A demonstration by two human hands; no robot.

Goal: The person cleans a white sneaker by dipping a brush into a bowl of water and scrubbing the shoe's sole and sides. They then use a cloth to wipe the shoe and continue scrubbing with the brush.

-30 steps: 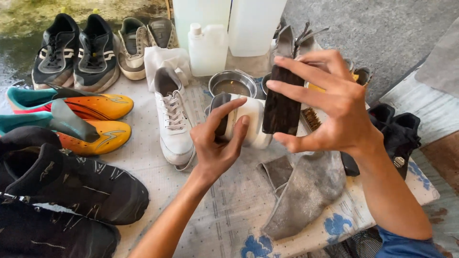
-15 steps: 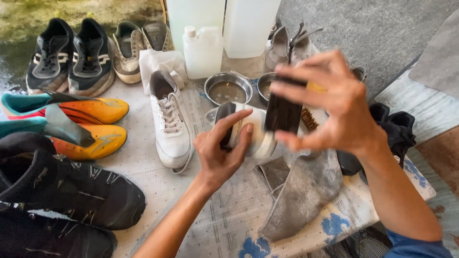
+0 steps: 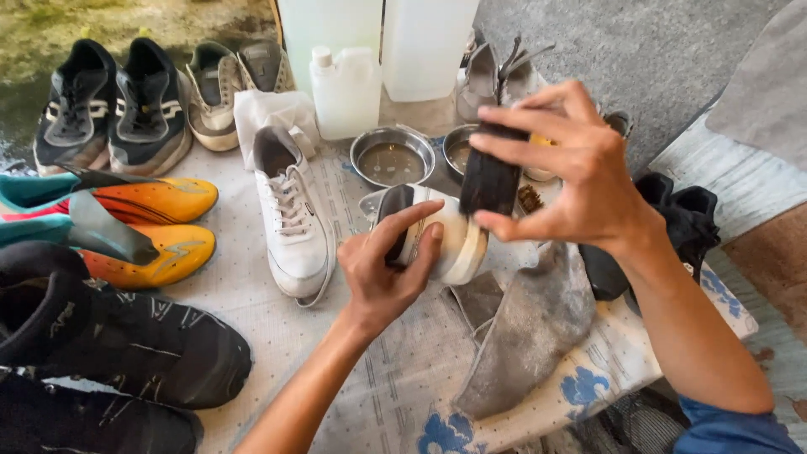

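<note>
White sneaker [image 3: 441, 240] sits in the head view near the middle of the mat, gripped by the left hand [image 3: 382, 273], whose fingers curl over its dark opening and side. The right hand [image 3: 576, 172] is clamped on one dark brush [image 3: 489, 178], held against the shoe's toe end. So both hands are closed on something, close together, the brush touching the shoe.

A second white sneaker [image 3: 294, 223] lies alone just left of the held one, laces up. Left of that are two orange and teal boots [image 3: 143, 223], one above the other, and below them two black shoes [image 3: 109, 353] at the near left edge. Along the far left stand two black trainers [image 3: 113, 105] side by side, then two grey-beige shoes [image 3: 239, 84].

Two round metal bowls [image 3: 392, 155] sit behind the held shoe, the right one partly hidden by the brush. One small white jug [image 3: 345, 91] with a cap stands behind them, and two large translucent white containers [image 3: 378, 38] rise at the top edge; no label shows on any of them. One grey cloth [image 3: 530, 332] lies crumpled under the right wrist on the pale printed mat [image 3: 395, 378]. A black shoe [image 3: 681, 227] lies at the right.
</note>
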